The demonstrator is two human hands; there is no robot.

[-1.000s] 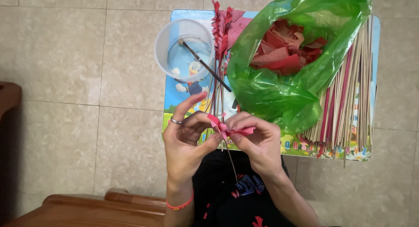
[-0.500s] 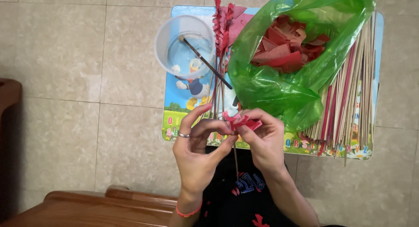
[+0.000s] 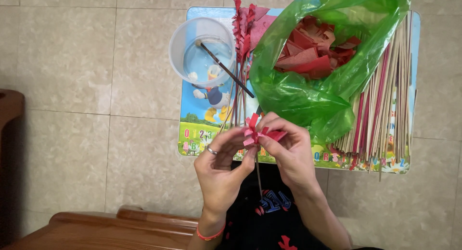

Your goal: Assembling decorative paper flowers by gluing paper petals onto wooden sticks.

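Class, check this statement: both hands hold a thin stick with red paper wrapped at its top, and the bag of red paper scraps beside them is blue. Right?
Not quite. The bag of red paper scraps is green, not blue, as the head view shows. The rest holds: the left hand and right hand hold a thin stick with red paper at its top.

Green plastic bag, crumpled, mouth open, on counter's right half, stuffed with red paper scraps. No labels, signs, screens.
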